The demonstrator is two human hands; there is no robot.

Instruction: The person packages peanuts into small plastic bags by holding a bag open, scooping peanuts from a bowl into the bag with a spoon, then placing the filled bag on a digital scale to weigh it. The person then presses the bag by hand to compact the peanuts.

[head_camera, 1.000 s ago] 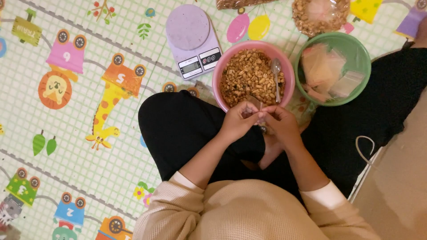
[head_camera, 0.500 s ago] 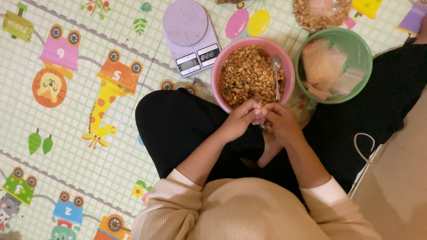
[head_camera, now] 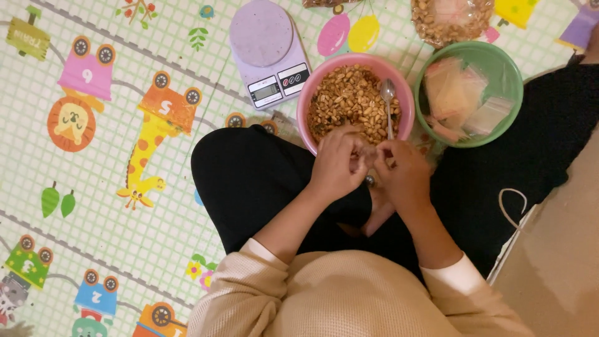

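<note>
A cartoon-printed play mat [head_camera: 112, 206] covers the floor. Near its far edge sit a scale [head_camera: 269, 50], pink bowl [head_camera: 306, 100] and green bowl [head_camera: 513, 68].

We are sitting cross-legged on a patterned play mat [head_camera: 125, 206], bringing our left hand [head_camera: 340, 163] and right hand [head_camera: 404, 171] together at the near rim of a pink bowl [head_camera: 306, 103] of peanuts [head_camera: 349, 100] (a spoon [head_camera: 388, 103] is resting in it). A kitchen scale [head_camera: 269, 53] is lying just beside it, a green bowl [head_camera: 508, 68] of small plastic bags [head_camera: 462, 103] opposite.

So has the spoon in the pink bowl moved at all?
No. The spoon lies the same way against the pink bowl, bowl end up by the far rim.
</note>
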